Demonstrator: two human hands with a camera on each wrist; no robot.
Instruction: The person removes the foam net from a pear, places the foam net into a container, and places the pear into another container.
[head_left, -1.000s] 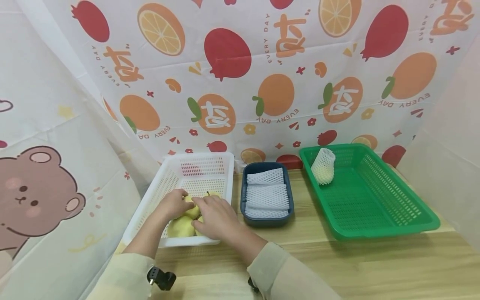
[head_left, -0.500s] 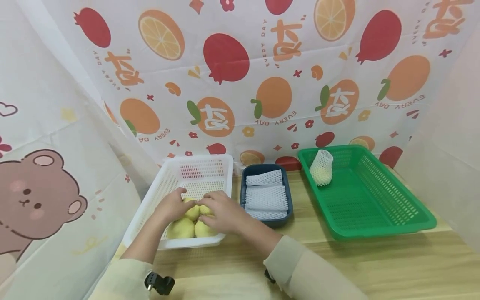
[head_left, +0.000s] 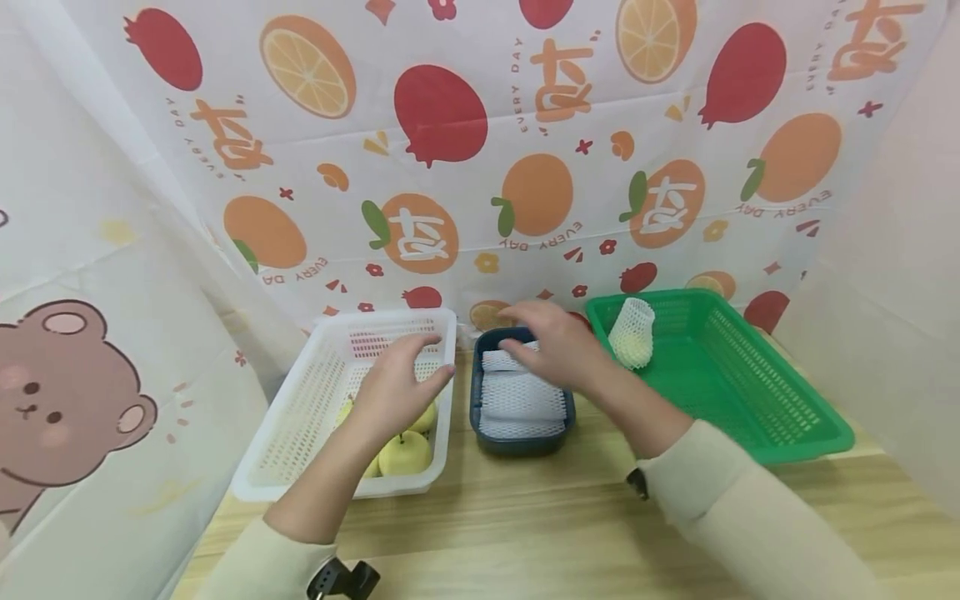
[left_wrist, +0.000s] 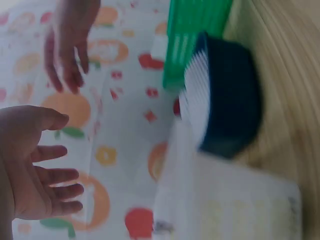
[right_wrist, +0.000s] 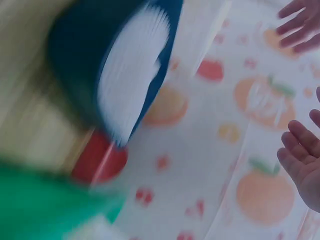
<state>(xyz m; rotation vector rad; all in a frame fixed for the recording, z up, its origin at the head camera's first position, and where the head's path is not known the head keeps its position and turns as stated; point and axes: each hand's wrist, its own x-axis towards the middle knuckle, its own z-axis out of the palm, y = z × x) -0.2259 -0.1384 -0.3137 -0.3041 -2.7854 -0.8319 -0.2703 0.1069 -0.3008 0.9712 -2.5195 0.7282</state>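
My left hand is raised over the white basket, thumb and fingers spread apart with nothing between them. Several yellow pears lie in the basket's near part, some hidden behind this hand and forearm. Higher and to the right, my right hand hovers over the navy container, covering its back right corner in the head view. White foam net sleeves lie stacked inside that container. Both wrist views show the left palm and the right palm holding nothing.
On the right stands a green basket. A pear in a foam net sleeve leans in its back left corner. All three containers sit on a wooden table, before a fruit-print cloth.
Both hands have come up from the pears, leaving them in the white basket. The right hand has swung right to above the navy container; the left has risen slightly to the right.
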